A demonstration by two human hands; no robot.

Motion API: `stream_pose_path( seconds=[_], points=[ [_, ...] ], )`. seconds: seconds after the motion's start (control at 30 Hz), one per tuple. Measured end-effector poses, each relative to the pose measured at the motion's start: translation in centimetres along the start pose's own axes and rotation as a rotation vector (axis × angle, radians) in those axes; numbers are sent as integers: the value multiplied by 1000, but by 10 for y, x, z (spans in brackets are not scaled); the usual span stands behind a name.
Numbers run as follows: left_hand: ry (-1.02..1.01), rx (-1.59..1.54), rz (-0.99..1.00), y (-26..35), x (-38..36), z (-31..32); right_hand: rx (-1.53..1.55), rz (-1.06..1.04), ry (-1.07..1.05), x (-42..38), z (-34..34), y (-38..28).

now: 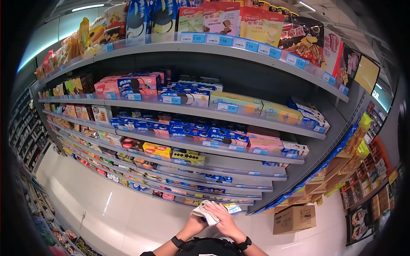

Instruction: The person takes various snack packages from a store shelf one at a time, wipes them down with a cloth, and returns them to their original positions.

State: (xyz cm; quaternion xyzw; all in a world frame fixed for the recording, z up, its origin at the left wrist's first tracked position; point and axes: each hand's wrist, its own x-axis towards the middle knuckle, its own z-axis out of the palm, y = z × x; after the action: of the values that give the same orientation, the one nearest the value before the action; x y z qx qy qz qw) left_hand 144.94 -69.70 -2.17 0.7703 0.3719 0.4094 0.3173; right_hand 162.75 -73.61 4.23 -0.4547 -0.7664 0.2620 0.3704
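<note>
Low in the view, my two hands meet in front of my body, each with a dark band at the wrist. A pale cloth is bunched between them. My left hand is closed around the cloth's lower left side. My right hand lies over it from the right, fingers bent and pressed onto the fabric. A white, blue and yellow pack shows just beyond the right hand's fingers, near the bottom shelf's end; I cannot tell whether it is held.
A tall shelf unit fills the front, with blue cookie boxes, pink boxes and bagged snacks behind price tags. A cardboard box stands on the pale floor at right. More shelves line the left.
</note>
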Motion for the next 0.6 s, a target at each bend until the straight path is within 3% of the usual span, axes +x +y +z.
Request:
stream_pose_path(
  seconds=[0.03, 0.1, 0.17, 0.2, 0.3, 0.4, 0.47, 0.6],
  points=[
    [5, -225, -248, 13, 1, -3, -2, 72, 36, -3, -5, 4],
    [46, -176, -309, 26, 4, -13, -10, 139, 62, -10, -16, 19],
    [23, -219, -355, 28, 7, -21, -214, 245, 182, -24, -25, 47],
    [2, -163, -287, 22, 7, -23, -218, 239, 181, -33, -29, 67],
    [-74, -105, -187, 30, 15, -36, 371, 676, 489, -50, -38, 108],
    [-117, -174, -111, 30, 20, -39, 538, 721, 582, -54, -44, 115],
    [-181, -265, -36, 30, 23, -39, 1077, 835, 472, -53, -51, 86],
    [-167, -250, 187, 8, 24, -32, 1127, 730, 486, -57, -38, 93]
  ],
)
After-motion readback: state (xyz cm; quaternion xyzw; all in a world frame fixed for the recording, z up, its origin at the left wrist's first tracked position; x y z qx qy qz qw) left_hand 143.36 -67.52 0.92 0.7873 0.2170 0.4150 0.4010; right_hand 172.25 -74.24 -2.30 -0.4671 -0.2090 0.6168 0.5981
